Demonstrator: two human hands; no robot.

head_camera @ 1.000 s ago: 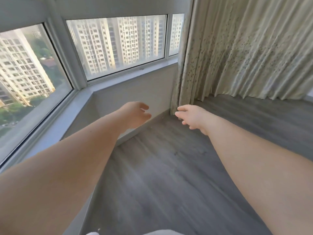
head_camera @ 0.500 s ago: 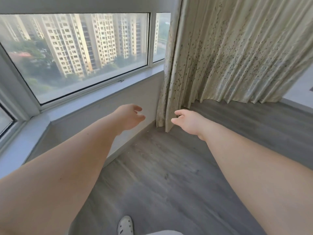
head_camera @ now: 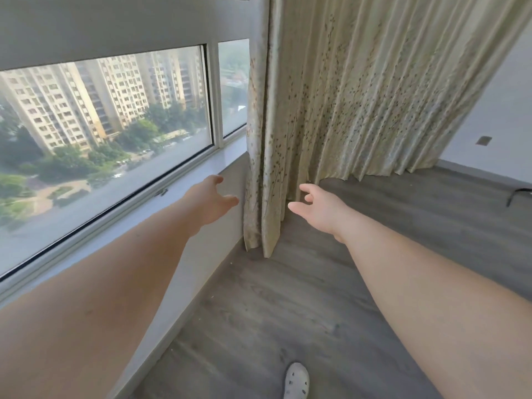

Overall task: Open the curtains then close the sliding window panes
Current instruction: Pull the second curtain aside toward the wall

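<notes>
Both hands reach toward the curtain (head_camera: 331,110) edge — neither touches it. Left grip (head_camera: 211,201) and right grip (head_camera: 318,207) hang loosely spread, holding nothing.

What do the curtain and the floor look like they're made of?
Curtain: apparently woven fabric, cream with a slight sheen, printed with small dark sprigs; it hangs in soft folds. Floor: grey wood-look planks, matte, showing grain and plank seams; laminate or vinyl, cannot tell which.

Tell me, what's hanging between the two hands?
The curtain's near edge hangs between the left hand and right hand in the head view. Both hands are open, and neither touches it.
</notes>
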